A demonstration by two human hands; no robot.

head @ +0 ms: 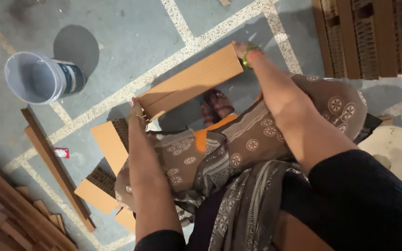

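The grey concrete floor (131, 37) with pale speckled inlaid lines spreads beyond both hands; beyond the right hand (242, 48) stands a stack of brown corrugated cardboard slabs (368, 37); stretched between the two hands is a long flat tan cardboard panel (192, 81), tilted, held above the floor and over a sandalled foot (217, 106); the right hand closes on the panel's far end, fingers mostly hidden behind it; the left hand (137, 109) grips the near end, its fingers also largely hidden; outward of the left hand lies a grey plastic bucket (40, 76) tipped on its side; nearer the body than the left hand lie flat tan cardboard pieces (110, 144) with honeycomb edges, and outward of those a long narrow brown cardboard strip (54, 165).
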